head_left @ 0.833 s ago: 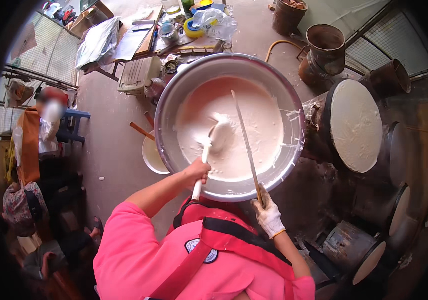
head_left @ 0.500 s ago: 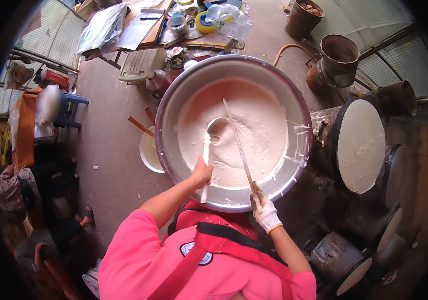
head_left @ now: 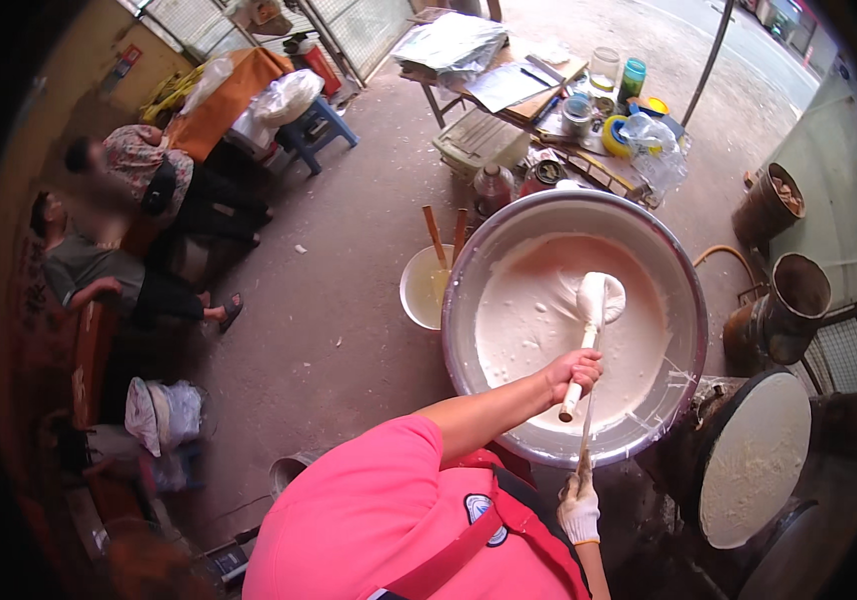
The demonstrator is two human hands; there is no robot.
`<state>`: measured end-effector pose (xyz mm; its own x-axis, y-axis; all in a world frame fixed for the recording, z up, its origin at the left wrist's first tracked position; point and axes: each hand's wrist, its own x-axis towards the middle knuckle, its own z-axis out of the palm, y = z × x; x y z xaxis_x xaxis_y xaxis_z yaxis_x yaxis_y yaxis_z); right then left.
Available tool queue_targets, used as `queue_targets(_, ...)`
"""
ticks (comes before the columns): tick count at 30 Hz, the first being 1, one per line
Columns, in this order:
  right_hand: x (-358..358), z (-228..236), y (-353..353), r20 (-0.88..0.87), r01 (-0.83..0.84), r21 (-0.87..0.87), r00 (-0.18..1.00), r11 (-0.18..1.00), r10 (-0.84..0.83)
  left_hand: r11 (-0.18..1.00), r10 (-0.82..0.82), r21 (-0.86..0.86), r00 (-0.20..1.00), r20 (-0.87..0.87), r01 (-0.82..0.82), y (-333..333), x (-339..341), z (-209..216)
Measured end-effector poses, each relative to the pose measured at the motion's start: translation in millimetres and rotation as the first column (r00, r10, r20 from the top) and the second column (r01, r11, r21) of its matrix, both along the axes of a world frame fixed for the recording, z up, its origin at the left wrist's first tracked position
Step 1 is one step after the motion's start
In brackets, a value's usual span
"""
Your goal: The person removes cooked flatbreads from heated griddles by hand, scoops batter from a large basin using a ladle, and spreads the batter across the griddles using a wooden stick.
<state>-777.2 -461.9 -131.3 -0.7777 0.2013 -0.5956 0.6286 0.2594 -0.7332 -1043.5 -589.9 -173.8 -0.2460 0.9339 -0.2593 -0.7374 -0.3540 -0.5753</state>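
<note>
My bare left hand (head_left: 574, 372) is closed round the pale handle of a ladle (head_left: 603, 296). The bowl of the ladle, coated and filled with white batter, is over the thick batter (head_left: 529, 320) in a wide metal basin (head_left: 461, 290). Lower down, at the basin's near rim, my right hand (head_left: 579, 510) wears a white glove with soiled fingertips. It grips a long thin stick (head_left: 588, 428) that points up toward the ladle. The stick's far end is hidden behind my left hand and the ladle.
On the right stands a drum with a round batter-covered top (head_left: 757, 460), near rusty metal cylinders (head_left: 799, 285). A white bucket (head_left: 423, 290) with wooden sticks is left of the basin. Beyond lies a cluttered table (head_left: 519, 85). Two people (head_left: 114, 265) sit at the left.
The view has swung left, bringing the seated people into sight. My left hand has raised the ladle, now loaded with batter. The stick in my right hand now runs behind the left hand.
</note>
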Motion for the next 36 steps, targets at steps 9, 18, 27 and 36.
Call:
queue_targets(9,20.1,95.2,51.1,-0.292,-0.247,0.250,0.903,0.936,0.316,0.975,0.218,0.072,0.956,-0.194,-0.208,17.7,65.1,154.8)
queue_targets(18,20.2,115.7,78.2,-0.600,-0.272,0.170,0.734,0.947,0.318,0.929,0.293,-0.004,0.744,-0.601,-0.370,-4.7,115.1,278.1)
queue_targets(27,-3.3,153.1,74.5,-0.793,-0.091,0.201,0.569,0.975,0.217,0.933,0.170,0.041,0.337,-0.926,-0.358,-25.8,100.7,367.4)
queue_targets(36,-4.9,97.7,9.9,-0.721,0.285,-0.394,0.493,0.874,-0.486,0.971,-0.066,-0.232,0.858,-0.510,-0.063,-75.9,29.0,210.2)
